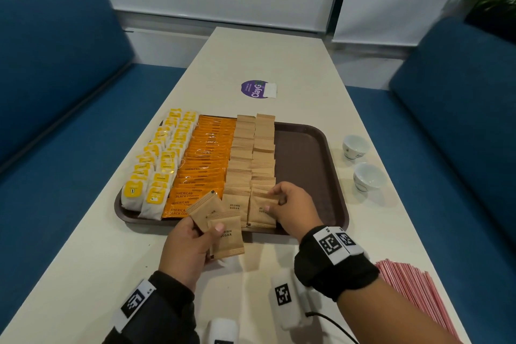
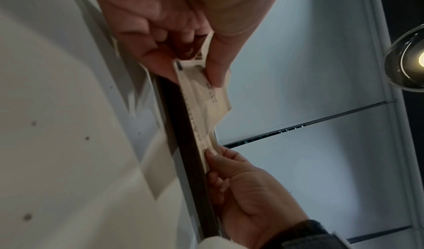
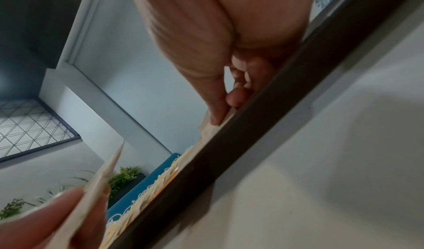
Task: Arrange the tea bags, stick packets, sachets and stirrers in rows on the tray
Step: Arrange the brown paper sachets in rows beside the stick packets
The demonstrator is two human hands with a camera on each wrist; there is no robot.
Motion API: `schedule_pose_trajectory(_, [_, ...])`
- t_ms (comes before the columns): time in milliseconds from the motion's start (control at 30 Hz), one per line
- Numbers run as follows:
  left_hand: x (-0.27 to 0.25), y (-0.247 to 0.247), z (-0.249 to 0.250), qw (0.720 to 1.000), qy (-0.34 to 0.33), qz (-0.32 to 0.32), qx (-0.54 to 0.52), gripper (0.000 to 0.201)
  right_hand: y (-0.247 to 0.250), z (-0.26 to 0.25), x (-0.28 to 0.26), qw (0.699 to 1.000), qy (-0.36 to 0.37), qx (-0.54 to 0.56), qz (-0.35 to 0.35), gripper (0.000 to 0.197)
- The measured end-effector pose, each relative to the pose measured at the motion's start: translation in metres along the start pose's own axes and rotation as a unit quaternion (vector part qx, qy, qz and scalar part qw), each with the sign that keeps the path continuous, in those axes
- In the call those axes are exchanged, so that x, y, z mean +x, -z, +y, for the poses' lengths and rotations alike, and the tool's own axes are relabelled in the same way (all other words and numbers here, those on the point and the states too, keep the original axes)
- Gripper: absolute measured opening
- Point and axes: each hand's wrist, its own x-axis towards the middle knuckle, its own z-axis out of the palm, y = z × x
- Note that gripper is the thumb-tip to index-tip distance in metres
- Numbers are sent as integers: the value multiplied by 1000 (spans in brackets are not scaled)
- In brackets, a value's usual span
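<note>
Brown tray (image 1: 307,153): we count two rows of tea bags (image 1: 156,165), one of orange coffee stick packets (image 1: 205,165), two of brown sugar sachets (image 1: 252,153). Our left hand (image 1: 187,246) pinches two spare sachets (image 1: 220,227) over the near rim; our right hand (image 1: 290,205) pinches the nearest sachet (image 1: 259,211) of the right row. Pink stirrers (image 1: 413,290): on the table, right.

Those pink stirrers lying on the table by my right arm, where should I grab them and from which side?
Take the pink stirrers across the middle of the bundle, from above, fingers spanning its width. They lie flat and parallel on the table, so a mid-length pinch probably keeps them together and level for the tray's bare right side.
</note>
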Motion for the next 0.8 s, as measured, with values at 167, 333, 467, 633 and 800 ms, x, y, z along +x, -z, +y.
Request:
schedule_pose_trajectory(167, [-1, -1, 1, 1000, -7, -15, 4, 25, -5, -3, 1, 1000, -29, -4, -4, 39])
schedule_pose_trajectory(333, [-2, 0, 1, 1000, 1, -19, 0, 29, -3, -7, -7, 999, -17, 0, 33, 58])
schedule_pose_trajectory(467, [-3, 1, 1, 1000, 9, -22, -5, 31, 5, -16, -25, 997, 37, 54, 38, 20])
schedule_pose_trajectory(633, [-8, -6, 4, 1000, 1, -27, -3, 33, 6, -15, -52, 981, 15, 163, -108, 21])
schedule_pose_trajectory(800, [-16, -15, 5, 999, -4, -37, 24, 33, -1, -4, -65, 966, 0, 218, -139, 25])
